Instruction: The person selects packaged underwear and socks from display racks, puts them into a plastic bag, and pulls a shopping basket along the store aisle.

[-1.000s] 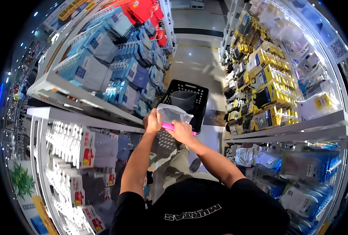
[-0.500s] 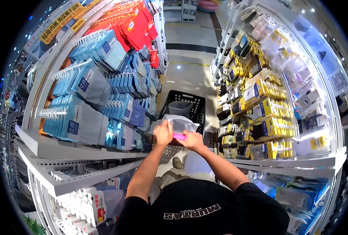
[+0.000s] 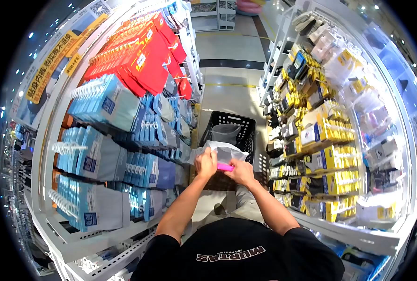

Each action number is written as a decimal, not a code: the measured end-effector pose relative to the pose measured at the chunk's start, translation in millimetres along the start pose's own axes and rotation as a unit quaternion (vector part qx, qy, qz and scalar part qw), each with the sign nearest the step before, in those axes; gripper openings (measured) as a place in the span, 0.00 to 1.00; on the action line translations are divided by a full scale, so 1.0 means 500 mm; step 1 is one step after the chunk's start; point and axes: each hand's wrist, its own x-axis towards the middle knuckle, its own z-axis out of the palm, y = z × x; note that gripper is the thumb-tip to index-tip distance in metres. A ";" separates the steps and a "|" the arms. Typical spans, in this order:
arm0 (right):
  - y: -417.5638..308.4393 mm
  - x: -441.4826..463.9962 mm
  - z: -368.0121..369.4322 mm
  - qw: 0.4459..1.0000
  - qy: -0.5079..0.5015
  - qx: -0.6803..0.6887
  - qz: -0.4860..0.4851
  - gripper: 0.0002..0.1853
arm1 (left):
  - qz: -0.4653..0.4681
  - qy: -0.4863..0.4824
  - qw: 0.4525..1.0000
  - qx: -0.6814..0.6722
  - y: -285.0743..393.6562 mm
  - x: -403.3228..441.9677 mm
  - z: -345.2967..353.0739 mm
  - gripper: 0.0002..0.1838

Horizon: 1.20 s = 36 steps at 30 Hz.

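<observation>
A thin translucent white bag (image 3: 226,151) is held in front of my body, above the near part of a black perforated basket (image 3: 252,136). My left hand (image 3: 206,163) is closed on the bag's left side. My right hand (image 3: 240,172) is closed round a bright pink handle (image 3: 225,167), which lies between the two hands at the bag's near edge. What the pink handle belongs to is hidden. A grey translucent pouch-like item (image 3: 226,133) is inside the basket.
Left shelves hold blue packs (image 3: 96,154) with red packs (image 3: 147,65) farther up. Right racks carry yellow-and-black packs (image 3: 330,154). A tiled aisle floor (image 3: 227,98) runs ahead between them. White shelf edges (image 3: 77,246) stand close on both sides.
The view has advanced along the aisle, and the lower side shelves have slid toward the bottom edge. Both hands still hold the bag and pink handle, with the basket still ahead.
</observation>
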 end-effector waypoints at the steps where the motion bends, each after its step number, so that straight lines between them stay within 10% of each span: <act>1: 0.010 0.018 -0.003 1.000 -0.002 -0.001 -0.002 0.21 | 0.006 0.009 1.000 0.009 0.008 0.019 0.004 0.14; 36: 0.275 0.758 -0.254 0.992 -0.061 0.024 -0.105 0.19 | -0.054 0.079 0.995 0.010 0.102 0.679 0.316 0.15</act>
